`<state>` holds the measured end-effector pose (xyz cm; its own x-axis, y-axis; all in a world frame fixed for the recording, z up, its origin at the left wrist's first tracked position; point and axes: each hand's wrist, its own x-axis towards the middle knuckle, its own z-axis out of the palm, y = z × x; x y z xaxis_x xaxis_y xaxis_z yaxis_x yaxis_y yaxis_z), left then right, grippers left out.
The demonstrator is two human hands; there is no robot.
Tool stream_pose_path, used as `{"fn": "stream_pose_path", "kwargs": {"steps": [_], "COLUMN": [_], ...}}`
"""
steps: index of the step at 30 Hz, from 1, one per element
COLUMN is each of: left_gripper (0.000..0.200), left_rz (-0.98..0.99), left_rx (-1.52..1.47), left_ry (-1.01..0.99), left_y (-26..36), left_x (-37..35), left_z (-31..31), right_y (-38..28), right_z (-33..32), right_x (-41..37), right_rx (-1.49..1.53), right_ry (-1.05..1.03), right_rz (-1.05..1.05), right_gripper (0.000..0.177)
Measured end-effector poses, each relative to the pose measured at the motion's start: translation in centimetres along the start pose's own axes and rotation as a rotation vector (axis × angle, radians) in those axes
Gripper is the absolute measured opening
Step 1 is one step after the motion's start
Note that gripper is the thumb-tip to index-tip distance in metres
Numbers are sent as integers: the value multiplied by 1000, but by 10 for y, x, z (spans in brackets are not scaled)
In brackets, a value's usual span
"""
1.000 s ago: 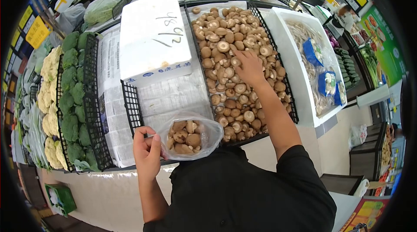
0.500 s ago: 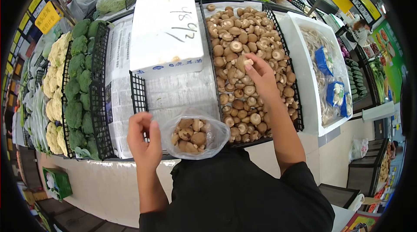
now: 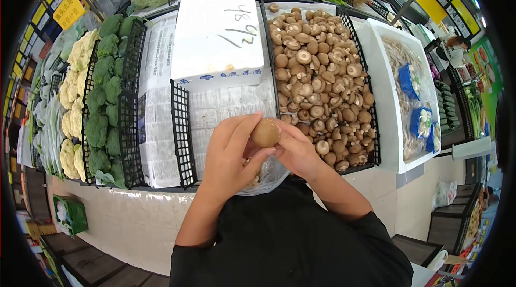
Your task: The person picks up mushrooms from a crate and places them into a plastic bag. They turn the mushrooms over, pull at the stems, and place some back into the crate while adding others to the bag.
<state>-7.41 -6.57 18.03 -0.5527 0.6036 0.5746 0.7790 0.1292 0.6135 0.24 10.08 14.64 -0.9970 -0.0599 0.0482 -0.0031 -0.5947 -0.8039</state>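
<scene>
A brown mushroom point(image 3: 266, 133) is held between both hands, its rounded cap facing up. My left hand point(image 3: 232, 150) grips it from the left with fingers and thumb. From the right, my right hand point(image 3: 295, 150) pinches it at the edge; its fingertips are partly hidden. Below the hands, a clear plastic bag point(image 3: 271, 176) with mushrooms in it is mostly covered by them. To the right, a black crate holds a heap of loose mushrooms point(image 3: 322, 88).
A white foam box point(image 3: 217, 34) with handwriting stands behind the hands on newspaper. Left are broccoli point(image 3: 99, 109) and cauliflower point(image 3: 72, 104) beside black crate walls. A white foam tray point(image 3: 395, 150) with packaged mushrooms lies to the right.
My right hand has come from the mushroom heap to the middle, carrying a mushroom. My left hand has moved right and closed on that mushroom, above the bag.
</scene>
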Motion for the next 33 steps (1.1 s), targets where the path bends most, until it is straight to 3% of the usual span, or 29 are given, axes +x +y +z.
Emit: {"fn": "stream_pose_path", "kwargs": {"steps": [6,15,25,33], "left_gripper": [64,63,65,44], "left_rz": [9,57,95,74], "left_rx": [8,54,-54,-85], "left_ry": [82,52,62,127], "left_y": [1,2,-3,-4], "left_x": [-3,-5,-10,-15], "left_z": [-5,-4,-6,-10], "right_y": [-1,-11,-12,-11], "right_z": [-10,12,5,2], "right_x": [2,-7,-12,-13], "right_rx": [-271,-446,-274,-307], "right_ry": [96,56,-63,-107], "right_rz": [-111,-260,-210,-188], "right_gripper": [43,53,53,52]}}
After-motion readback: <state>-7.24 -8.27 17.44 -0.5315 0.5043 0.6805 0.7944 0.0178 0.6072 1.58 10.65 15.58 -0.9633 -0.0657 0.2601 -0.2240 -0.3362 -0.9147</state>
